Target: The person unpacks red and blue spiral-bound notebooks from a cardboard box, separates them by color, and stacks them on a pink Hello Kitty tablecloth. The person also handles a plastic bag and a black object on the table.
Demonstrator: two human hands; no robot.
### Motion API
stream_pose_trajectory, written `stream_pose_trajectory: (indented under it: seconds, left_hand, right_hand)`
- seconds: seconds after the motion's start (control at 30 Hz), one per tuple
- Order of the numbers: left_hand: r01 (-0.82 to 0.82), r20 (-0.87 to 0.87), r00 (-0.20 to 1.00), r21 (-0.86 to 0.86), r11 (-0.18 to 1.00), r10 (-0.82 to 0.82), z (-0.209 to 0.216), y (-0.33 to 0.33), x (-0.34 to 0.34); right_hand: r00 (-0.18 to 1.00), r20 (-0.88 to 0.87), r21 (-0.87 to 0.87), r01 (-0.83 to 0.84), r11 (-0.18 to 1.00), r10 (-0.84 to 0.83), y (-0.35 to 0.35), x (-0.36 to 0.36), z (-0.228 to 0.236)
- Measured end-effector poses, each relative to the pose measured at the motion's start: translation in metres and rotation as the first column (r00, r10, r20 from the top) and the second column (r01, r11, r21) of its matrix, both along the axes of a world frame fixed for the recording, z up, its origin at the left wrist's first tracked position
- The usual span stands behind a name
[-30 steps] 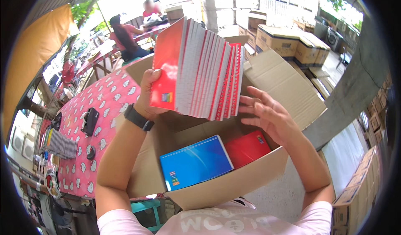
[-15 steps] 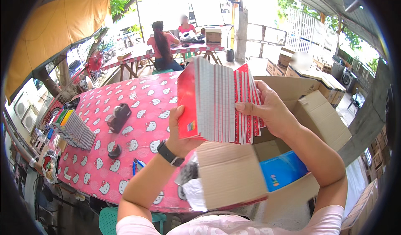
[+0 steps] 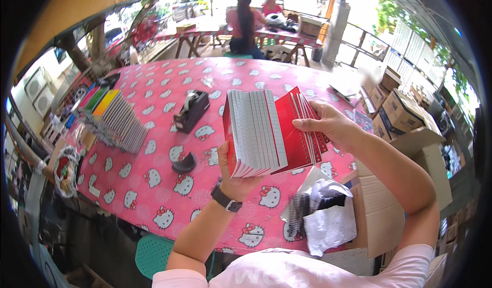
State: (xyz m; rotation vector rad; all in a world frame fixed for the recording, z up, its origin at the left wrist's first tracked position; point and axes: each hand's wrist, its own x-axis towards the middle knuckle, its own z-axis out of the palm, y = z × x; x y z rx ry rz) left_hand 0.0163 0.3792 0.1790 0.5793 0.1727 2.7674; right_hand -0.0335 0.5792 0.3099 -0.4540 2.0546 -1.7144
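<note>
I hold a fanned stack of red-covered notebooks point(image 3: 256, 134) up over the table, page edges toward me. My left hand point(image 3: 237, 178) is closed around the lower left side, its thumb on the outer cover. My right hand point(image 3: 333, 126) grips the right-hand part, thumb in front and fingers behind. The stack parts in the middle, where a broad red cover shows. Rows of punched holes run along the right-hand notebooks' edges. Beyond the stack, a black tape dispenser point(image 3: 192, 111) stands on the table, with a small dark curved object point(image 3: 184, 163) nearer me.
A pink cat-patterned cloth covers the table point(image 3: 164, 190). Stacked notebooks point(image 3: 115, 119) stand at the left. Crumpled wrapping point(image 3: 328, 216) lies beside an open cardboard box point(image 3: 384, 206) on the right. A green stool point(image 3: 154, 254) is below the near edge. Two people sit at a far table.
My view has turned left, so the open box sits farther right and its blue contents are out of sight. The notebooks have parted in the middle, exposing a red cover. Both hands keep hold.
</note>
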Motion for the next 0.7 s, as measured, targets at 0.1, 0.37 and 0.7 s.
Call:
stream_pose_trajectory:
  seconds: [0.1,0.37,0.7]
  left_hand:
    - [-0.159,0.13,0.976,-0.103,0.982,0.172,-0.025,-0.042,0.002]
    - [-0.536,-0.566,0.784,-0.825,-0.182,0.256,-0.063,-0.148,0.008]
    - [-0.682,-0.784,0.617,-0.573,-0.454,0.064,-0.082,-0.158,-0.022]
  right_hand:
    - [0.996,-0.072,0.225,-0.037,0.974,0.054,-0.045,-0.024,-0.011]
    - [0.774,-0.463,0.708,0.031,0.705,0.432,-0.118,-0.129,-0.096]
    - [0.798,-0.358,0.668,-0.144,0.73,0.485,-0.156,-0.138,-0.17]
